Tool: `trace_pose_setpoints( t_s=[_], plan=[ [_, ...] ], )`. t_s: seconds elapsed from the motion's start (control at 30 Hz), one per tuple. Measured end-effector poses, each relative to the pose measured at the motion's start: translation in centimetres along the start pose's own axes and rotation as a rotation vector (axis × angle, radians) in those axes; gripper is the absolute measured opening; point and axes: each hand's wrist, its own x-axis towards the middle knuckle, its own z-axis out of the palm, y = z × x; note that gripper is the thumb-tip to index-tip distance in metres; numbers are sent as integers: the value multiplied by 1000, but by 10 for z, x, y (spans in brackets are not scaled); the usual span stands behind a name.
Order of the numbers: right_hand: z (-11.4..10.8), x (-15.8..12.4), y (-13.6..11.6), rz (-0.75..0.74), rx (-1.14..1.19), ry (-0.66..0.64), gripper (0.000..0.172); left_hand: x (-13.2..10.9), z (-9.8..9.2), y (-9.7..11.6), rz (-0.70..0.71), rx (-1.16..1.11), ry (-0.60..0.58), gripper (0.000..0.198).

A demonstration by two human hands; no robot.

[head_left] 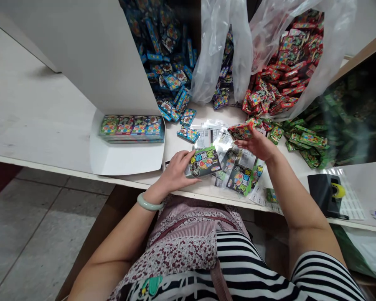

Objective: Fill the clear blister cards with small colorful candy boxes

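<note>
My left hand (pixel 178 170) is closed around a black-and-green candy box (pixel 204 162), its printed face turned up, just above the table's front part. Between the fingers of my right hand (pixel 257 144) is a small red candy box (pixel 242 131), raised over the loose packs. Flat black-and-green printed packs (pixel 240 177) and clear plastic wrappers lie below and between the hands. Two blue candy boxes, one of them the nearer blue box (pixel 188 134), lie just beyond my left hand.
A white tray (pixel 128 161) at left holds a wrapped row of small boxes. Behind are piles of blue boxes (pixel 175 79), purple boxes (pixel 222 97), red boxes (pixel 285 79) in a plastic bag, and green boxes (pixel 310 140). A black tape dispenser (pixel 322 194) stands at right.
</note>
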Motion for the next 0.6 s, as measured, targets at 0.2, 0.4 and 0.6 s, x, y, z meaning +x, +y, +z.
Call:
trace_pose_setpoints(
  t_s=[0.2,0.4,0.6],
  plan=[
    [19,-63,28,123,422,-162,64,-1,-1,6,-8,-18,-25,101],
    [26,-71,41,153,524,-91,65,-1,-6,14,4,8,-32,100],
    [26,-63,47,92,466,215,28,-2,-9,12,-12,16,-34,100]
  ],
)
